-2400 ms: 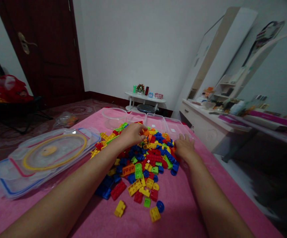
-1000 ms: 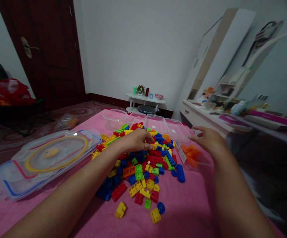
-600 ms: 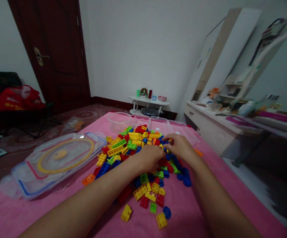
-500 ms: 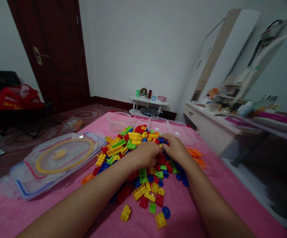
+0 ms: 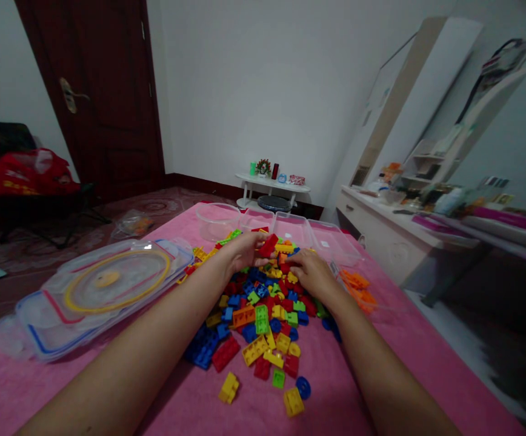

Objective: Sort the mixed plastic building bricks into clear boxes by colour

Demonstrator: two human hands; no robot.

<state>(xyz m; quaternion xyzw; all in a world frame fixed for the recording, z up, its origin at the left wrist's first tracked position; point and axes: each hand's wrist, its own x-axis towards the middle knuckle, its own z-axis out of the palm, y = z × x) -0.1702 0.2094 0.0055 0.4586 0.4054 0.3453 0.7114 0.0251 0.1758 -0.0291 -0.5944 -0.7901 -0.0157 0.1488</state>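
My left hand (image 5: 245, 249) is raised over the far part of a heap of toy building bricks (image 5: 256, 293), its fingers closed on a red building brick (image 5: 268, 246). My right hand (image 5: 312, 272) rests on the heap's right side, thumb and forefinger apart, with red and blue bricks around the fingertips. Its other fingertips are hidden. The heap mixes red, yellow, green and blue bricks. Nearest me, apart from the heap, lie a yellow brick (image 5: 229, 387), another yellow brick (image 5: 294, 402) and a blue round piece (image 5: 303, 387).
A round clear tub (image 5: 217, 223) and several clear rectangular boxes (image 5: 290, 225) stand behind the heap. Orange pieces (image 5: 358, 289) lie in a clear container at right. Stacked clear lids (image 5: 108, 297) lie left on the pink cloth (image 5: 336, 387). A white dresser (image 5: 381, 233) stands beyond.
My left hand has moved forward and left out of the heap's middle, lifting a red building brick and uncovering blue bricks. My right hand has shifted slightly and stays at the heap.
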